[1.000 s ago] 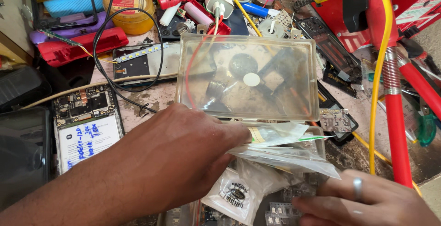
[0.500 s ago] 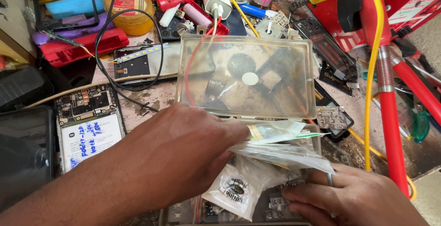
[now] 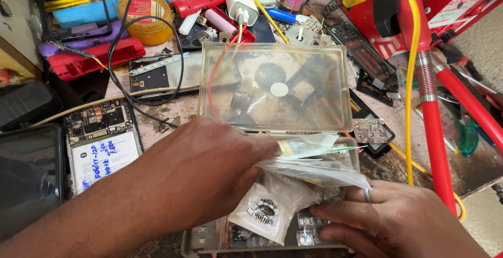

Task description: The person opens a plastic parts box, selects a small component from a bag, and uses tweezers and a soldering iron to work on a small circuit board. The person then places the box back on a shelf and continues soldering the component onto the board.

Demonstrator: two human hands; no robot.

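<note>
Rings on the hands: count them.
1: a silver ring on a finger of the right hand, lower right. The left hand shows none, though its fingers are hidden among plastic packets.

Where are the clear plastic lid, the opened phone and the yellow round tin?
clear plastic lid (image 3: 293, 59): head view, upper middle of its flat panel.
opened phone (image 3: 102, 145): head view, centre of its exposed back.
yellow round tin (image 3: 144, 14): head view, top face.

Your single head camera looks steeply down and forward from close above the cluttered workbench (image 3: 173, 112), your own forearms entering from the bottom edge, with no second view to overlap.
</note>
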